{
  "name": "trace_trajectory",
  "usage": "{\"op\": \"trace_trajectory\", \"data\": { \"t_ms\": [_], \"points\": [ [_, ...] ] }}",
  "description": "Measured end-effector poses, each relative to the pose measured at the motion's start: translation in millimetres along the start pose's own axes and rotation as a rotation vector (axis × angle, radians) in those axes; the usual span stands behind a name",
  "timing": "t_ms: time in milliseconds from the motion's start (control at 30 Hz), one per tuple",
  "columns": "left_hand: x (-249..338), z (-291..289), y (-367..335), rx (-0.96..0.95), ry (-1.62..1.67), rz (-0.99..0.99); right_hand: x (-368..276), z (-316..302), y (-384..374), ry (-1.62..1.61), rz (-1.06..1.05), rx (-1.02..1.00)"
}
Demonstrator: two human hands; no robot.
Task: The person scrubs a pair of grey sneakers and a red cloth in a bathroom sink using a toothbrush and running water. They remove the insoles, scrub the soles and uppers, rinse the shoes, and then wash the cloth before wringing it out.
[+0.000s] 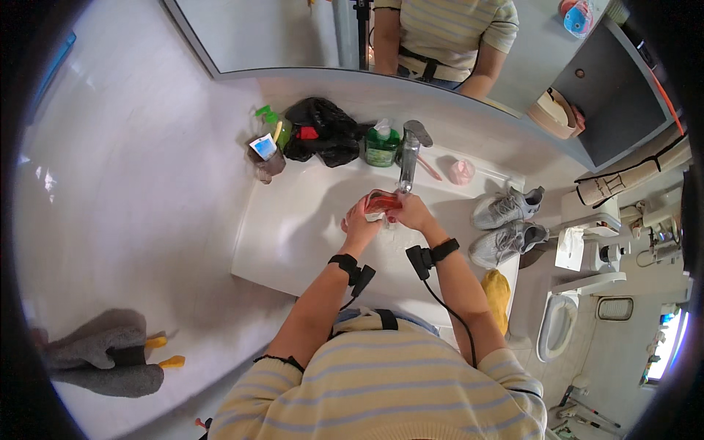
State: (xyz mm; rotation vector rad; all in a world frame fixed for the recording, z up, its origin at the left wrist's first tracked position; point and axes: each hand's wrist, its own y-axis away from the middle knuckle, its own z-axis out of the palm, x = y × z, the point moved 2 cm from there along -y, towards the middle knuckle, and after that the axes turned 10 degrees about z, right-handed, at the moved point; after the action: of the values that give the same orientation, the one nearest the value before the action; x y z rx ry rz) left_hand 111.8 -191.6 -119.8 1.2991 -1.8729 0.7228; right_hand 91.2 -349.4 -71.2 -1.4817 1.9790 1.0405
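So the red thing (383, 199) is up over the sink (286, 253), just by the faucet (408, 172) — can't tell if it's cloth or something stiffer. The left hand (361, 224) has fingers curled around its left side, and the right hand (413, 212) is closed on its right end, neither one spread wide. My guess: light, a bit bendy, and slippery if wet, so I'd grip both ends firmly — doesn't look fragile. Behind the sink there's a green soap bottle (381, 149) beside the faucet, then a black plastic bag (323, 128) further left. Gray shoes (506, 210) sit over on the right, with a yellow cloth (498, 301) nearer the person.
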Motion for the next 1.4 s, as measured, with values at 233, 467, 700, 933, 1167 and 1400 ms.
{"op": "trace_trajectory", "data": {
  "t_ms": [233, 467, 700, 933, 1167, 1400],
  "points": [
    [15, -1, 1, -0.023, -0.067, 0.376, 2, -4, -3, -0.121, -0.107, -0.203],
    [16, 9, -15, -0.473, 0.254, 0.129, -2, -14, 8, -0.469, 0.083, 0.022],
    [41, 20, -29, -0.431, 0.202, 0.132, 26, -5, 8, -1.217, 0.082, -0.090],
    [14, 45, -25, -0.286, 0.781, -0.111, 27, 0, 18, -0.559, 0.302, 0.154],
    [10, 44, -6, -0.044, 0.925, -0.427, 5, 13, 30, -0.090, 0.103, 0.402],
    [25, 33, -7, 0.055, 0.198, -0.404, 4, 23, 39, -0.237, 0.130, 0.379]
  ]
}}
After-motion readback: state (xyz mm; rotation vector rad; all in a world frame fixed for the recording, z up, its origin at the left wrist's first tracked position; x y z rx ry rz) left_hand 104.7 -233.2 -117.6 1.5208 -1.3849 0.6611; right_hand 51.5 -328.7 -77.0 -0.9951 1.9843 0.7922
